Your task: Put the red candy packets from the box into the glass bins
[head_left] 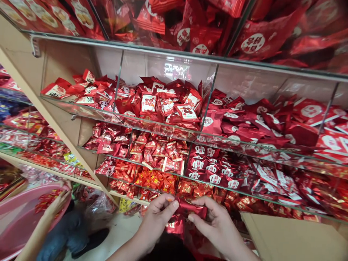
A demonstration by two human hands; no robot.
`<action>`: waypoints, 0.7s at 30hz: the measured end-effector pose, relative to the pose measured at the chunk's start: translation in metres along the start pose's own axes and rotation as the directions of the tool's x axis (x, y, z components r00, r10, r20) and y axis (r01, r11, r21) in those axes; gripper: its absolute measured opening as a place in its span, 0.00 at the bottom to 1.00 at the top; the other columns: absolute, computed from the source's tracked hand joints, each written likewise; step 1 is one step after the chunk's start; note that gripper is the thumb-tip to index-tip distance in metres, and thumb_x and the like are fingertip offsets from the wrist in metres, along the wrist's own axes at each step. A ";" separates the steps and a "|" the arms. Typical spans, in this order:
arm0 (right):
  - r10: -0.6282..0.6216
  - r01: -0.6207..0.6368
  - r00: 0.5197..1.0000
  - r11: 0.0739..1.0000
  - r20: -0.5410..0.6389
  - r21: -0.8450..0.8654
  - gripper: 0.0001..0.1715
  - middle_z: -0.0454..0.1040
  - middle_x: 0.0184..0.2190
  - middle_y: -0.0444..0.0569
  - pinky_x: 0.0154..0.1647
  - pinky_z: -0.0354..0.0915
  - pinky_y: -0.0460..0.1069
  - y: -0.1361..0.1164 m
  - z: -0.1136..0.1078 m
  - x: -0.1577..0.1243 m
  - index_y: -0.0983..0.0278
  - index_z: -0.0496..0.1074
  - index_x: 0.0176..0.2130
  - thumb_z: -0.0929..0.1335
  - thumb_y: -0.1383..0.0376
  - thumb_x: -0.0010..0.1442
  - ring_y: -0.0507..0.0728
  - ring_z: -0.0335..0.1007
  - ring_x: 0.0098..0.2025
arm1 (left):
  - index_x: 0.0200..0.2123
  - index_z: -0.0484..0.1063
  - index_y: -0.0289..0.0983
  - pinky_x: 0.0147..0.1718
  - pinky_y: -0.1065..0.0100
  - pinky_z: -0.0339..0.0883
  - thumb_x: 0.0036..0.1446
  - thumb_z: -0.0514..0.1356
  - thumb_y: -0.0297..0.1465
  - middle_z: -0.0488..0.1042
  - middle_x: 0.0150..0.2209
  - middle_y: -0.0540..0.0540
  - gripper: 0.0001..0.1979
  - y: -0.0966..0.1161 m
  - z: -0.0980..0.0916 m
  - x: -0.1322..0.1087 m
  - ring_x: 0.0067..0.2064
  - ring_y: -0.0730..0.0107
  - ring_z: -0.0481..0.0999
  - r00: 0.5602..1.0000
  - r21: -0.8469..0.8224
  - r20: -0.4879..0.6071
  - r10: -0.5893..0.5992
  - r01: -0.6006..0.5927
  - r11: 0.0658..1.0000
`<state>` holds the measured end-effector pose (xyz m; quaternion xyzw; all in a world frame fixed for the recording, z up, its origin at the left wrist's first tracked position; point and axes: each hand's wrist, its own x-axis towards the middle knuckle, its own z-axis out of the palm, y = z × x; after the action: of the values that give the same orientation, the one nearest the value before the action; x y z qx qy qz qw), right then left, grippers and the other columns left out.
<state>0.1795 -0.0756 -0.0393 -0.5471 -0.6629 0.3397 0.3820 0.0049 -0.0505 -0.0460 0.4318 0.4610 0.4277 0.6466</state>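
Note:
Low in the middle of the view, a shiny dark red wrapped snack packet is held between both hands. My left hand pinches its left end between thumb and forefinger. At the opposite end, the thumb and bent fingers of my right hand grip the wrapper. Just below hangs another red packet with white print; whether a hand holds it, I cannot tell. Both hands are in front of the lower shelves, close to a compartment of orange-red packets.
Glass-fronted shelves with divided compartments of red packets rise ahead. A cardboard box flap juts in at lower right. On the left, another person's arm reaches to a pink basin containing red packets. Plastic bags lie on the floor.

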 end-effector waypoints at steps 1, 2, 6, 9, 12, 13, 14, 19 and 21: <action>-0.076 0.073 0.996 0.996 -0.051 -0.057 0.07 0.72 0.31 0.45 0.32 0.66 0.46 0.000 0.000 0.000 0.62 0.66 0.37 0.66 0.66 0.55 0.54 0.69 0.32 | 0.29 0.69 0.38 0.29 0.75 0.57 0.48 0.61 0.38 0.65 0.24 0.55 0.09 0.000 0.002 -0.001 0.28 0.77 0.63 0.999 -0.042 -0.006 -0.032 0.031 0.999; -0.168 0.155 0.980 0.980 -0.102 -0.126 0.07 0.71 0.32 0.46 0.33 0.66 0.46 0.001 0.001 0.000 0.62 0.66 0.38 0.65 0.67 0.56 0.54 0.69 0.33 | 0.33 0.70 0.39 0.33 0.74 0.59 0.48 0.62 0.37 0.68 0.27 0.54 0.10 0.000 0.005 -0.002 0.32 0.75 0.66 0.998 -0.089 0.006 -0.068 0.069 0.994; -0.521 0.435 0.848 0.792 -0.102 -0.429 0.09 0.70 0.34 0.50 0.35 0.66 0.50 0.003 0.008 0.000 0.64 0.65 0.40 0.62 0.74 0.57 0.55 0.66 0.36 | 0.40 0.70 0.38 0.41 0.69 0.62 0.48 0.63 0.37 0.74 0.33 0.49 0.15 0.005 0.014 -0.005 0.37 0.69 0.72 0.973 -0.292 0.129 -0.189 0.220 0.931; -0.656 0.564 0.754 0.630 0.023 -0.533 0.10 0.71 0.37 0.53 0.40 0.66 0.54 0.004 0.013 -0.003 0.67 0.68 0.38 0.61 0.75 0.58 0.58 0.64 0.40 | 0.36 0.72 0.37 0.35 0.72 0.64 0.48 0.63 0.36 0.75 0.30 0.48 0.12 0.009 0.015 -0.004 0.32 0.72 0.73 0.967 -0.374 0.098 -0.234 0.254 0.892; -0.691 0.620 0.718 0.578 0.085 -0.531 0.10 0.71 0.38 0.54 0.41 0.66 0.54 0.003 0.010 -0.006 0.67 0.69 0.38 0.61 0.75 0.58 0.59 0.63 0.42 | 0.33 0.73 0.36 0.34 0.73 0.65 0.48 0.63 0.34 0.76 0.28 0.49 0.09 0.012 0.012 -0.002 0.31 0.73 0.73 0.968 -0.378 0.075 -0.240 0.250 0.891; -0.683 0.629 0.723 0.592 0.100 -0.504 0.11 0.71 0.40 0.54 0.42 0.66 0.55 0.003 0.008 -0.006 0.66 0.69 0.39 0.61 0.75 0.57 0.59 0.62 0.43 | 0.33 0.73 0.37 0.35 0.72 0.65 0.48 0.63 0.34 0.77 0.29 0.49 0.09 0.012 0.010 -0.001 0.32 0.73 0.74 0.970 -0.373 0.076 -0.232 0.243 0.895; -0.667 0.629 0.738 0.625 0.101 -0.463 0.13 0.70 0.41 0.54 0.43 0.66 0.55 0.004 0.005 -0.007 0.65 0.69 0.39 0.61 0.76 0.57 0.59 0.62 0.45 | 0.34 0.73 0.37 0.36 0.72 0.65 0.49 0.63 0.34 0.77 0.30 0.49 0.09 0.013 0.008 0.000 0.32 0.73 0.74 0.973 -0.361 0.076 -0.217 0.230 0.904; -0.266 0.260 0.955 0.964 -0.131 -0.061 0.15 0.68 0.44 0.54 0.45 0.65 0.55 0.010 0.005 -0.004 0.60 0.63 0.45 0.63 0.70 0.57 0.59 0.65 0.46 | 0.38 0.73 0.39 0.40 0.72 0.64 0.50 0.62 0.35 0.77 0.36 0.48 0.11 0.011 0.007 0.003 0.37 0.71 0.73 0.991 -0.256 0.065 -0.118 0.131 0.958; -0.037 0.052 0.996 0.981 -0.079 0.189 0.18 0.69 0.45 0.53 0.44 0.66 0.53 0.011 0.013 -0.002 0.60 0.62 0.48 0.66 0.65 0.56 0.58 0.67 0.46 | 0.41 0.73 0.41 0.41 0.71 0.64 0.51 0.61 0.36 0.77 0.37 0.49 0.13 0.009 0.009 0.003 0.39 0.71 0.73 0.992 -0.200 0.087 -0.093 0.108 0.974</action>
<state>0.1735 -0.0758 -0.0552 -0.5054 -0.6245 0.3721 0.4649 0.0132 -0.0472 -0.0364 0.3552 0.4105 0.4226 0.7258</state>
